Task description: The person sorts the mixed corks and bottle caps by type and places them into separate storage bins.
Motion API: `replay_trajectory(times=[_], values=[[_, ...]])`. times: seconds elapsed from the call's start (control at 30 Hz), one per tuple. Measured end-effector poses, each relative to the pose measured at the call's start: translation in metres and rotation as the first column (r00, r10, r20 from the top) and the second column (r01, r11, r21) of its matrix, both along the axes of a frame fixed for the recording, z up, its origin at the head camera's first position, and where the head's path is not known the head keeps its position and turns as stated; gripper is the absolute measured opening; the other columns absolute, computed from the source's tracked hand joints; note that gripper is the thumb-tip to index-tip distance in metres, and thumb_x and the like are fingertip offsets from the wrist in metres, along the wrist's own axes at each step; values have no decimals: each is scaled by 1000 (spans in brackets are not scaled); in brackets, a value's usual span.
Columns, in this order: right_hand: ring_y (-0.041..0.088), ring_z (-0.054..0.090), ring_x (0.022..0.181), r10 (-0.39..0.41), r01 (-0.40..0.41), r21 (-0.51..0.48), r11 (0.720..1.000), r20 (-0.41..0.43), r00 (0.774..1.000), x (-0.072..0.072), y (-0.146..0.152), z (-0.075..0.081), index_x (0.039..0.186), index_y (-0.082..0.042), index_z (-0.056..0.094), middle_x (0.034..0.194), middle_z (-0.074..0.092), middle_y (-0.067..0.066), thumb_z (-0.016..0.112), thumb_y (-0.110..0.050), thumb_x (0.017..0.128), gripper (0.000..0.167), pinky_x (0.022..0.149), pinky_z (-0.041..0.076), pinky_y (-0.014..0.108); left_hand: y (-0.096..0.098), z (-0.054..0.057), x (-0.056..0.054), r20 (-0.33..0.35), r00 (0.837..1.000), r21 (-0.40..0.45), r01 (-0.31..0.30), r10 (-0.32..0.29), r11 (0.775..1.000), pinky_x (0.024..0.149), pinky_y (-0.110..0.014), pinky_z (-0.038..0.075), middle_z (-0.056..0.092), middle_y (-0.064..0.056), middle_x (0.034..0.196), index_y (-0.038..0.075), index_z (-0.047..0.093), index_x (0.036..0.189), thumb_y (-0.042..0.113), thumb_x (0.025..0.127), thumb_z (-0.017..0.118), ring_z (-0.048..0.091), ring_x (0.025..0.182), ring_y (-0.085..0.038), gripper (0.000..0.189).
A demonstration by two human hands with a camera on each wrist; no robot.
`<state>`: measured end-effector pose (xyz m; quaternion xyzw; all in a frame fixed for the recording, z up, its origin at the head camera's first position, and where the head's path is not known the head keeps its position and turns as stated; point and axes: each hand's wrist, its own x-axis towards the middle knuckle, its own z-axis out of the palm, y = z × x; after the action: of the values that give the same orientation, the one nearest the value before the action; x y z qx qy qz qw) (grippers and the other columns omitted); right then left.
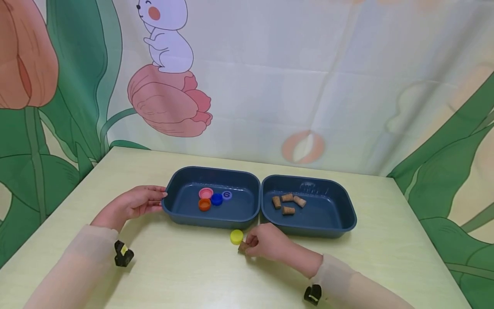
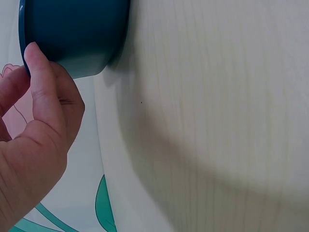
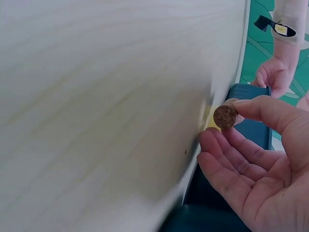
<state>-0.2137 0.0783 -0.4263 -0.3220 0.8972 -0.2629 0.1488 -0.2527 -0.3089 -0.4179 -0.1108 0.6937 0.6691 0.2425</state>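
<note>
My right hand (image 1: 268, 242) pinches a brown cork (image 3: 225, 116) between thumb and fingers, close over the table in front of the trays. A yellow bottle cap (image 1: 236, 237) lies just beside that cork. On the left, my left hand (image 1: 143, 201) holds the end of the left dark blue tray (image 1: 216, 221) at its rim, digits on the rim and outer wall. Inside that tray are a pink cap (image 1: 206, 193), an orange cap (image 1: 204, 204), a blue cap (image 1: 217, 199) and a purple cap (image 1: 227, 195).
A second dark blue tray (image 1: 320, 221) stands against the first on its right, with several corks (image 1: 287, 210) inside. Both stand on a pale wood-grain table (image 1: 185, 270). Behind hangs a printed cloth (image 1: 251, 86) with flowers and a white animal.
</note>
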Motion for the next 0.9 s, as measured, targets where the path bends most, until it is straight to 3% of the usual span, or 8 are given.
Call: replay_trajectory(times=[0.47, 0.7, 0.9], values=[[4, 63, 75, -29, 32, -42, 999, 68, 997, 6, 37, 16, 96, -3, 76, 85, 76, 5, 78, -9, 86, 11, 67, 52, 15, 1, 1, 0, -9, 1000, 0, 8, -8, 1000, 73, -17, 62, 70, 8, 83, 1, 49, 131, 11, 107, 49, 67, 73, -3, 25], [2, 65, 76, -16, 16, -12, 1000, 21, 1000, 6, 62, 36, 98, -6, 76, 88, 77, 2, 77, -8, 88, 11, 69, 53, 15, 4, 4, 1, -22, 1000, 9, -2, 2, 1000, 73, -17, 62, 70, 8, 82, 1, 49, 130, 10, 107, 50, 67, 73, -3, 25], [3, 65, 78, -17, 17, 17, 1000, 2, 1000, -4, 87, 57, 98, -5, 75, 89, 76, 3, 77, -8, 88, 11, 70, 54, 15, 2, 1, 2, -41, 999, 9, 1, 0, 1000, 73, -17, 62, 70, 9, 82, -2, 48, 133, 10, 107, 48, 68, 73, -2, 29]])
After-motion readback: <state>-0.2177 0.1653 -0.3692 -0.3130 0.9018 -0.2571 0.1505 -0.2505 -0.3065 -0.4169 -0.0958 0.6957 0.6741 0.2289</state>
